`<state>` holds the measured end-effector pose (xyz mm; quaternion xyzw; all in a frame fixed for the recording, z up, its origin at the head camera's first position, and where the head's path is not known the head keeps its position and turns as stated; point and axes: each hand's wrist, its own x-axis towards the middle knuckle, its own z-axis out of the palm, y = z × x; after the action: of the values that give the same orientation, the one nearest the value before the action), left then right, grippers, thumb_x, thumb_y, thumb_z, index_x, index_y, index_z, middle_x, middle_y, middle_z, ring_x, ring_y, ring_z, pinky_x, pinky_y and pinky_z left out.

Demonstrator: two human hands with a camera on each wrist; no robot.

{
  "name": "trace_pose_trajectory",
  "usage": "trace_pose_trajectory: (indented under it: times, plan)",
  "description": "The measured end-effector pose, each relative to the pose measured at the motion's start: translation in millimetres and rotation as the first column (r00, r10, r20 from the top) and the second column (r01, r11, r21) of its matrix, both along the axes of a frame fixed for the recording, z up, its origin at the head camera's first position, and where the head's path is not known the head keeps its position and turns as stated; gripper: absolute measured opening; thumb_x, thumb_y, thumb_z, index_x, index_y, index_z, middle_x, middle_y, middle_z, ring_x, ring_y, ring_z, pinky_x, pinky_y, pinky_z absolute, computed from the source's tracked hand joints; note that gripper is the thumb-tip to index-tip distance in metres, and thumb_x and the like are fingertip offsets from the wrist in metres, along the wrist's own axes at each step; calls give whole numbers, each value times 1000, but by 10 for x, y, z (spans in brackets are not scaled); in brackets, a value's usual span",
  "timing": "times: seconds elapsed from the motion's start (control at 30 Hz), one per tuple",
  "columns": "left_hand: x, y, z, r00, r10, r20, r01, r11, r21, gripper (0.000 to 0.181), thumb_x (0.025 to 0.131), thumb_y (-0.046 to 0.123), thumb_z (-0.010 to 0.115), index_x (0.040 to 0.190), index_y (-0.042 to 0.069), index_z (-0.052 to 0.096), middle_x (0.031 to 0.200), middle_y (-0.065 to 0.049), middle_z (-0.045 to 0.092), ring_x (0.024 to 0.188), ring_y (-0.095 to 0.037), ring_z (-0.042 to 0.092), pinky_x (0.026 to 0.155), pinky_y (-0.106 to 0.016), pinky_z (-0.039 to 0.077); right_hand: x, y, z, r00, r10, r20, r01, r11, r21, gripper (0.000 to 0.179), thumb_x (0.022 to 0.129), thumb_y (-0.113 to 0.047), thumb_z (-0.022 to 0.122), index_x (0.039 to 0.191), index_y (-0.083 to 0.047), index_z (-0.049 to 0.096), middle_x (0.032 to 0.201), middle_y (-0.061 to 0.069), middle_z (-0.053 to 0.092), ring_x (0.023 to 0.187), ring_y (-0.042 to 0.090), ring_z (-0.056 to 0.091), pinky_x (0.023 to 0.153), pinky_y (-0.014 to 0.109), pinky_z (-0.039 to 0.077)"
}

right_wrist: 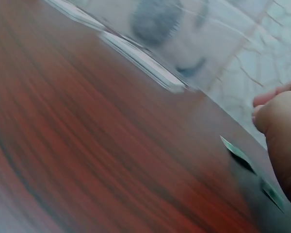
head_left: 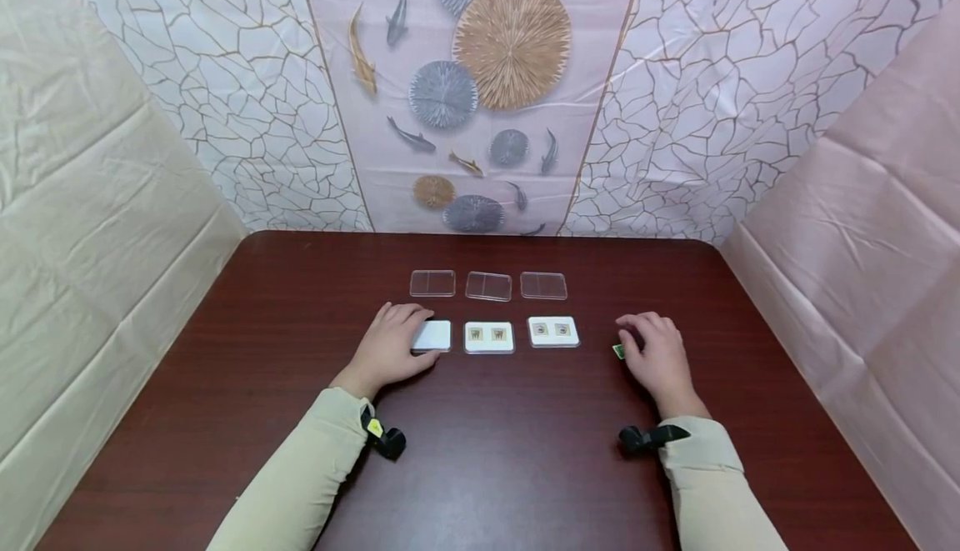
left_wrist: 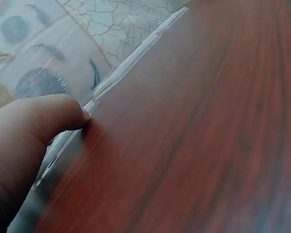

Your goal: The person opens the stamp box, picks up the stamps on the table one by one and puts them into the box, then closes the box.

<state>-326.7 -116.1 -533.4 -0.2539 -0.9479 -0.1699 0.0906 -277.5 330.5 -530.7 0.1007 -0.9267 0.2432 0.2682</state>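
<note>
My left hand (head_left: 392, 347) spans a shallow clear plastic case with a plain white insert (head_left: 432, 336), fingers at its far edge. In the left wrist view, the thumb (left_wrist: 53, 114) presses its near edge. To its right lie a second case (head_left: 489, 338) and a third case (head_left: 553, 332), each with two small printed squares on white. My right hand (head_left: 660, 359) is loosely curled on the right, beside a small green piece (head_left: 618, 351). In the right wrist view, this thin green piece (right_wrist: 252, 170) lies on the table, partly hidden by the hand, with the thumb apart from it.
Three clear plastic lids lie in a row behind the cases: left lid (head_left: 432, 283), middle lid (head_left: 489, 287) and right lid (head_left: 543, 286). The dark wooden table (head_left: 480, 468) meets a patterned cloth (head_left: 465, 176) at the back. Pale cloth hangs on both sides.
</note>
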Motion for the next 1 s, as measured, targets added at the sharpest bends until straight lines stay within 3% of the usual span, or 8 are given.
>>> trace_pose_trajectory:
  times: [0.27, 0.63, 0.77, 1.0]
  plan:
    - [10, -105, 12, 1000, 3, -2, -3, 1000, 1, 66, 84, 49, 71, 137, 11, 60, 135, -9, 58, 129, -29, 50, 119, -54, 23, 150, 361, -11, 997, 24, 70, -27, 999, 34, 18, 91, -5, 70, 108, -7, 71, 105, 14, 65, 99, 39, 53, 88, 58, 37]
    - [21, -185, -9, 999, -5, -35, 6, 1000, 23, 64, 83, 46, 73, 134, 9, 62, 132, -8, 59, 127, -30, 52, 117, -57, 26, 153, 286, 2, 977, -66, 202, 27, 982, 188, 38, 88, -42, 76, 107, -9, 72, 107, 14, 65, 102, 40, 52, 89, 59, 35]
    - [23, -183, -5, 999, -6, -36, 7, 1000, 27, 63, 82, 45, 73, 133, 9, 63, 132, -9, 59, 127, -31, 51, 117, -57, 26, 146, 269, 4, 975, -68, 212, 24, 979, 203, 40, 88, -41, 76, 110, -8, 73, 106, 14, 64, 101, 39, 51, 89, 59, 35]
    - [22, -174, -11, 1000, -5, -29, 6, 999, 34, 62, 82, 44, 73, 132, 8, 63, 132, -10, 59, 127, -31, 51, 117, -57, 25, 107, 230, -18, 982, -4, 188, -27, 987, 160, 26, 88, -29, 77, 105, -11, 74, 106, 13, 64, 101, 40, 51, 87, 59, 34]
